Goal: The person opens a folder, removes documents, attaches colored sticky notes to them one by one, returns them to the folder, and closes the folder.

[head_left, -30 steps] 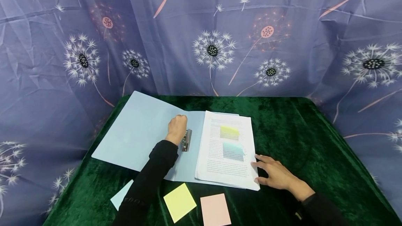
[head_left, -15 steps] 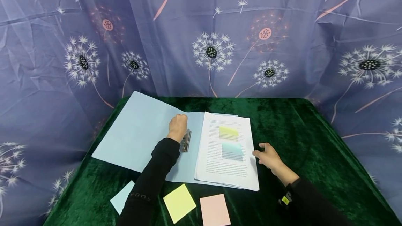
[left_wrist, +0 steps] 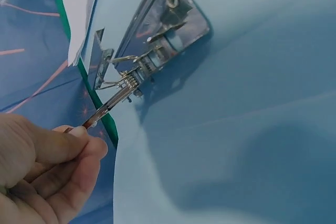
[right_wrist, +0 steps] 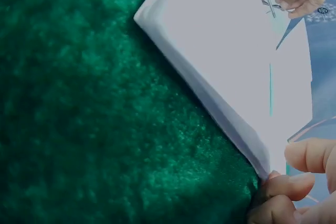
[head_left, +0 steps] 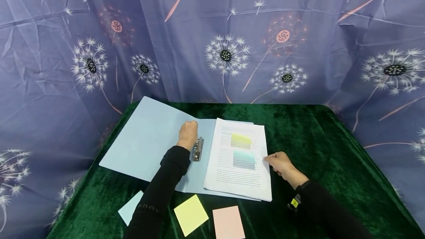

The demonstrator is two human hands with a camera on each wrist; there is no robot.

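A light blue folder (head_left: 149, 135) lies spread out, with a metal lever clip (head_left: 198, 149) near its spine. My left hand (head_left: 188, 135) pinches the clip's lever (left_wrist: 118, 98) between thumb and fingers, and the lever stands raised in the left wrist view. Over the folder's right half lies a stack of printed paper (head_left: 239, 180), its top sheet marked with a yellow and a blue highlighted block. My right hand (head_left: 282, 165) pinches the stack's right edge, thumb on top and fingers at the side. Its left edge lies apart from the clip.
Along the front are blue sticky notes (head_left: 130, 208), partly behind my left sleeve, then yellow sticky notes (head_left: 191, 215) and pink sticky notes (head_left: 229, 222). Green velvet cloth (head_left: 299, 132) covers the table. A purple dandelion-print curtain (head_left: 186, 65) hangs behind.
My right hand has gone from spread fingertips on the stack's right edge, to a brief lift off, to pinching that edge. The stack has shifted slightly left. My left hand has stayed at the clip.
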